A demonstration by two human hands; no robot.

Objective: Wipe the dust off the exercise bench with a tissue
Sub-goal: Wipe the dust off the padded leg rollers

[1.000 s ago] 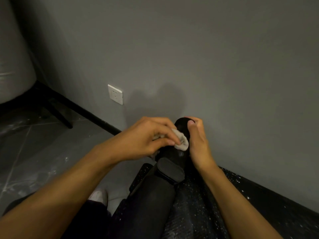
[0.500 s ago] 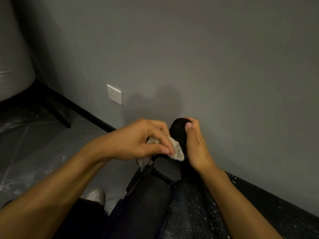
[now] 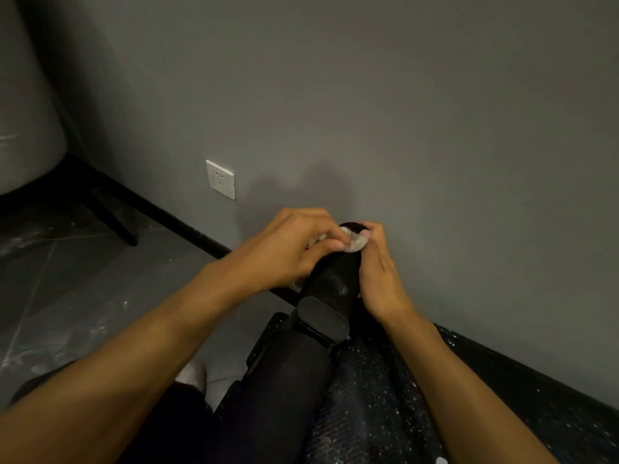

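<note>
The black exercise bench (image 3: 284, 390) runs from the bottom of the view up to a rounded black padded end (image 3: 336, 283) near the grey wall. My left hand (image 3: 284, 249) pinches a crumpled white tissue (image 3: 355, 244) and holds it against the top of that padded end. My right hand (image 3: 378, 272) grips the right side of the pad, with its fingers curled over the top next to the tissue. Most of the tissue is hidden under my left fingers.
A grey wall (image 3: 402, 128) with a white socket (image 3: 221, 179) stands just behind the pad. A black skirting board (image 3: 174, 217) runs along the grey tiled floor (image 3: 67, 289). A dark chair leg (image 3: 114, 222) stands at the left. Speckled dark fabric (image 3: 378, 396) lies beside the bench.
My left hand has carried the tissue from lower on the pad up to its top end. My right hand has kept its hold on the pad's right side.
</note>
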